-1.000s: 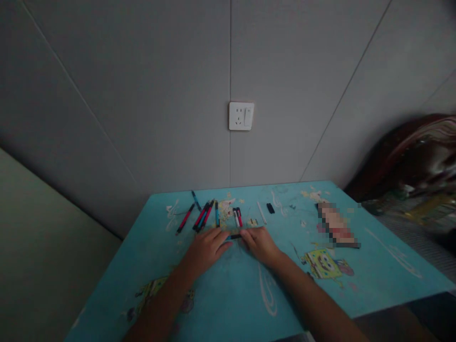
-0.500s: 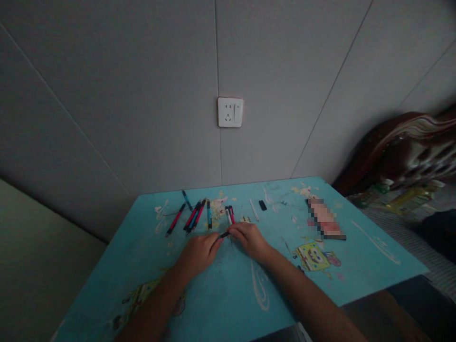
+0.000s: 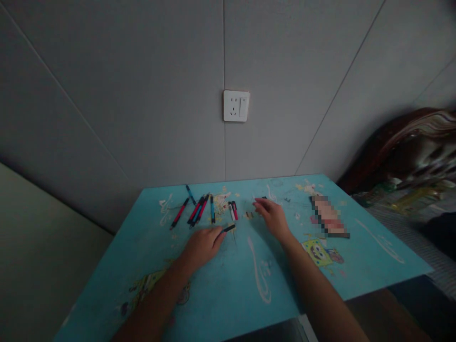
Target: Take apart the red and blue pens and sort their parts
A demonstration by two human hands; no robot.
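My left hand (image 3: 203, 244) is closed around a pen barrel (image 3: 228, 228), whose black end sticks out past the fingertips to the right. My right hand (image 3: 272, 217) is over the table farther right, with fingers drawn together in a pinch. A small pale tip shows at those fingertips, but what it belongs to is hidden. Beyond the left hand lie a white pen part (image 3: 231, 212) and a red pen part (image 3: 235, 211) side by side. Several red or blue pens with black ends, such as the red pen (image 3: 179, 213) and the blue pen (image 3: 213, 209), lie farther left.
The blue table (image 3: 231, 289) has printed cartoon figures and stands against a grey wall (image 3: 171, 95) with a socket plate (image 3: 236, 106). A blurred flat rectangular item (image 3: 329, 216) lies at the right. Past that edge are a dark carved headboard (image 3: 399, 147) and bottles.
My right hand has left the pen and moved right and away, over the spot where thin white sticks lay. My left hand still has the pen. The view has shifted slightly.
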